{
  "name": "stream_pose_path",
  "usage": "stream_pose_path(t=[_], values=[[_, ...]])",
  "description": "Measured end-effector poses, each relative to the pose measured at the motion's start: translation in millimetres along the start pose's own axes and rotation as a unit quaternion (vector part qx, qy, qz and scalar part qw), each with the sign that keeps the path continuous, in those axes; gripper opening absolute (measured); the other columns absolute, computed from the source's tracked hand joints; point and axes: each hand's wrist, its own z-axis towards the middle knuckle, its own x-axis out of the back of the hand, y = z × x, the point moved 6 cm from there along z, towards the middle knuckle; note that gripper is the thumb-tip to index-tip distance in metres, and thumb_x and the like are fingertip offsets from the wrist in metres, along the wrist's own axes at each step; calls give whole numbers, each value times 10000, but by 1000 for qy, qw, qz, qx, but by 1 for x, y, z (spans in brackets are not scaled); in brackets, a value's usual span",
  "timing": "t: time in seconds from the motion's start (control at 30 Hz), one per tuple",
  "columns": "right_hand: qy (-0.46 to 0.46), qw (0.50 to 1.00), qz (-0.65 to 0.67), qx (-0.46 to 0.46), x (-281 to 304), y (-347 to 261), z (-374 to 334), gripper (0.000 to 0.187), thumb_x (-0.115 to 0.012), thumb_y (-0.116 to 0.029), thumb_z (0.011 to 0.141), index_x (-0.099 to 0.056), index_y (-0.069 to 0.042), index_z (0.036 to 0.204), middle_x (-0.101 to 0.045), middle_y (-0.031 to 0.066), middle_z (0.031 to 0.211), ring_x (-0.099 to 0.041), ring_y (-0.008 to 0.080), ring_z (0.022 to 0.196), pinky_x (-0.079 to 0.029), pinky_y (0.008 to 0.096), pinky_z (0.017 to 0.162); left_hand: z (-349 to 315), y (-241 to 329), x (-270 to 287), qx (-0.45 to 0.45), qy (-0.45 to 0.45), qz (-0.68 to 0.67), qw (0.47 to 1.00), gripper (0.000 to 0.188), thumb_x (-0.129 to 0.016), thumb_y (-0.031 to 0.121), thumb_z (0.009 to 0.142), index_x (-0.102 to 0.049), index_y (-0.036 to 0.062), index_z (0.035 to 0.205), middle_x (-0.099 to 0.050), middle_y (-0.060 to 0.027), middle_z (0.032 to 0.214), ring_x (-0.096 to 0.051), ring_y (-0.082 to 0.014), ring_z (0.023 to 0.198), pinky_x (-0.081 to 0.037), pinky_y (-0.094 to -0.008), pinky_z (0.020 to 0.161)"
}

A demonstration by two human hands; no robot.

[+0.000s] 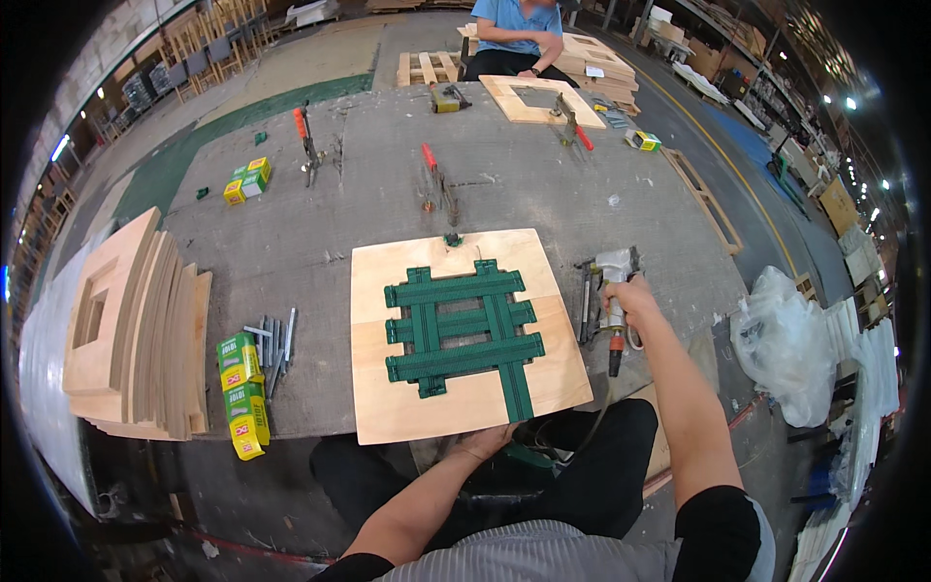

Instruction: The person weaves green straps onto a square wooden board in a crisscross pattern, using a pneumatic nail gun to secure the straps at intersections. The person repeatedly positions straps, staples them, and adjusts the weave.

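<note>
A square plywood panel (373,291) lies at the table's front edge, its near side overhanging my lap. Dark green webbing straps (465,325) cross over and under each other across the opening in its middle. One strap (517,390) runs down to the panel's near edge. My left hand (488,440) is at that edge, its fingers hidden beneath the wood. To the right of the panel, my right hand (632,299) is closed around the handle of a pneumatic staple gun (615,264), which has an air hose at its lower end. A scrap of green webbing (453,240) sits by the far edge.
Stacked plywood frames (121,320) stand at left, beside staple strips (274,344) and yellow-green staple boxes (240,388). Red-handled tools (433,179) lie farther back. Across the table, a person in a blue shirt (519,29) sits behind another wooden frame (504,102). Clear plastic (790,344) is at right.
</note>
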Motion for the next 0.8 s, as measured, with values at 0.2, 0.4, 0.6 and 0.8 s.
stream_pose_path(t=[0.2, 0.4, 0.6, 0.8], values=[[-55, 998, 23, 8, -37, -32, -141, 395, -810, -173, 868, -581, 10, 1133, -635, 83, 816, -603, 185, 564, -513, 375, 493, -1, -8, 5, -13, 80, -29, 996, 378, -595, 392, 1003, -679, 104, 1233, -696, -173, 1162, -665, -407, 1047, -527, -522, 920], [-175, 979, -89, 51, -88, 26, -220, 235, -734, -112, 916, -630, -3, 1096, -655, 39, 813, -598, 121, 561, -508, 300, 504, 1, -8, -6, -26, 38, -46, 998, 354, -612, 366, 988, -651, 151, 1268, -674, -158, 1219, -635, -409, 1121, -510, -523, 957], [-190, 975, -106, 41, -112, 40, -232, 300, -698, -93, 933, -554, 21, 1171, -627, 40, 853, -591, 107, 555, -493, 284, 491, -1, -3, -2, -38, 12, 27, 999, 411, -539, 423, 1011, -605, 183, 1338, -612, -147, 1346, -581, -394, 1236, -466, -534, 1035], [-174, 978, -111, 35, -114, 51, -235, 293, -701, -79, 927, -550, 16, 1159, -629, 54, 852, -577, 107, 534, -475, 282, 469, -3, -2, 11, 23, -17, -31, 999, 431, -521, 458, 1018, -609, 185, 1339, -623, -139, 1342, -590, -396, 1227, -463, -541, 1035]])
